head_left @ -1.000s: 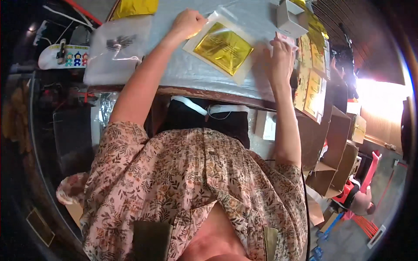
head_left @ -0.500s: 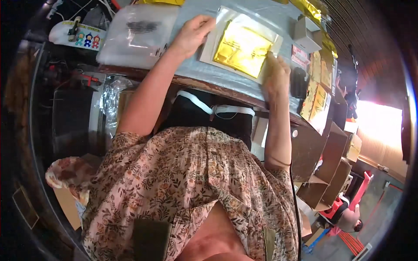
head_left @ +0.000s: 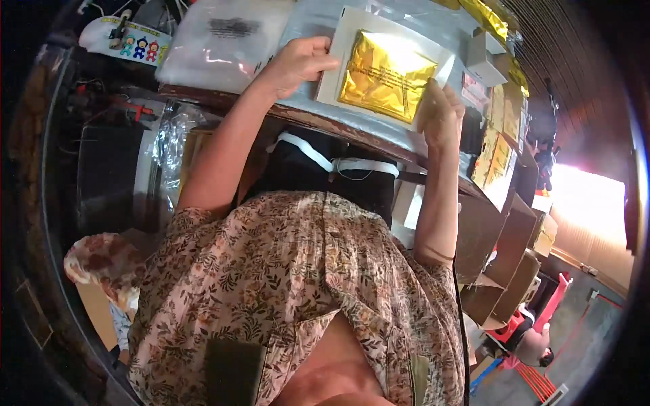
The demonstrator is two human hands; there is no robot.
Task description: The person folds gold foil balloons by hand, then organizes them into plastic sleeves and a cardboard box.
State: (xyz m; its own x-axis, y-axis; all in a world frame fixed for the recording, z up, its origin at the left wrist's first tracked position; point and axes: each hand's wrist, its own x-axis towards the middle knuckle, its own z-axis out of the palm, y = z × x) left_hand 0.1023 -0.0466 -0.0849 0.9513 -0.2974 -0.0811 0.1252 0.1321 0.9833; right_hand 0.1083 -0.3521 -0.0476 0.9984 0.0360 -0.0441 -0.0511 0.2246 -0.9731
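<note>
A flat gold foil packet (head_left: 386,84) with dark print lies on a larger white card (head_left: 332,88), which is tilted a little on the table. At the card's left edge is my left hand (head_left: 298,68), its fingers curled and its thumb along the edge. My right hand (head_left: 441,116) has its fingers closed at the right edge, near the lower right corner of the foil packet. Bright glare covers the upper part of the foil. The undersides of the fingers are hidden.
Clear plastic bags (head_left: 220,47) are stacked on the table to the left. At the right stand a small open white box (head_left: 486,57), a pink-and-white packet (head_left: 475,89) and a yellowish carton (head_left: 497,166). Open cardboard boxes (head_left: 501,264) sit lower right, and another person (head_left: 531,346) is beyond them.
The card and foil packet have shifted slightly right in view, and the glare covers less foil. My left hand sits lower along the left edge; my right hand has moved a little right.
</note>
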